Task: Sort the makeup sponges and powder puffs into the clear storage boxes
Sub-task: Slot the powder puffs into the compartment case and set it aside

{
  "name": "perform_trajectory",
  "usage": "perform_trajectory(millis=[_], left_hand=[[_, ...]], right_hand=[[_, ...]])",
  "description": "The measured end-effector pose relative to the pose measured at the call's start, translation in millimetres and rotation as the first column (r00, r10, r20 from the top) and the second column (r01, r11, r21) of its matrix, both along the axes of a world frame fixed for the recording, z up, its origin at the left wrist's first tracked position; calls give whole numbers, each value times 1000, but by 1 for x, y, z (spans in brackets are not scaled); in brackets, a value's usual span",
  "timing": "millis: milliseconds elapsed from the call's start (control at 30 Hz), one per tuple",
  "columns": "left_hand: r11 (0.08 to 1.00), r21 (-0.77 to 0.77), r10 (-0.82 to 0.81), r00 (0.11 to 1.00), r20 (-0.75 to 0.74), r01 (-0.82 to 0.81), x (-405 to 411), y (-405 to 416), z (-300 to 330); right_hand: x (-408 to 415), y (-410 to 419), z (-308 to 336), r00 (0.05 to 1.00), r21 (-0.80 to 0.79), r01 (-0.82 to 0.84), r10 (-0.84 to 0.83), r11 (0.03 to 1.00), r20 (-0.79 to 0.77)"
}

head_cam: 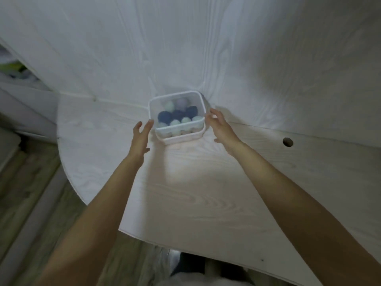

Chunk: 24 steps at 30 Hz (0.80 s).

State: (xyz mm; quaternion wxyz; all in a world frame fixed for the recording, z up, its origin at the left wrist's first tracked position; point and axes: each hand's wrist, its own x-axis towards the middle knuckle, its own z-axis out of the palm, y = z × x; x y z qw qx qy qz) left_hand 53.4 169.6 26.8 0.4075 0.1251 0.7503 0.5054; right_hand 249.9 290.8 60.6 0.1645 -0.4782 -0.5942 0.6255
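Observation:
A clear storage box [153,106] with a white rim stands at the back of the pale wooden desk [185,193], close to the wall. Inside it lie several makeup sponges: dark blue ones [165,116] in the middle, pale mint ones [175,122] along the front, a lilac one [181,101] at the back. My left hand [141,137] reaches toward the box's left side, fingers straight, fingertips at its left wall. My right hand [219,125] is at the box's right side with fingers spread and relaxed. Neither hand holds anything.
A round cable hole [287,142] is in the desk at the right. A white panel wall [185,48] rises right behind the box. Wooden floor [31,193] lies to the left, below the desk's curved edge. Blurred clutter sits at the far left.

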Motion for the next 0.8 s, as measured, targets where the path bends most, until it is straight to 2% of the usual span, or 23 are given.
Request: perform_trajectory(millis=[100, 167, 267, 400, 533, 633, 800], left_hand=[[995, 23, -98, 985, 144, 96, -20, 17, -11], [993, 61, -107, 975, 196, 97, -23, 26, -18], [994, 104, -61, 979, 193, 42, -17, 32, -20], [990, 137, 18, 995, 98, -32, 10, 27, -7], [980, 160, -129, 989, 67, 117, 66, 25, 7], [957, 146, -262, 962, 73, 250, 125, 36, 10], [874, 153, -479, 873, 96, 462, 249, 63, 3]], right_hand=[[-30, 17, -12, 998, -141, 67, -64, 988, 26], [-37, 24, -23, 996, -225, 86, -85, 970, 15], [-39, 28, -34, 993, -293, 77, -100, 953, -64], [-16, 20, -37, 981, -267, 134, -166, 954, -102], [61, -1, -39, 936, -284, 275, -323, 919, -139], [135, -19, -35, 868, -274, 423, -473, 864, -152], [259, -31, -28, 734, -232, 633, -668, 738, -123]])
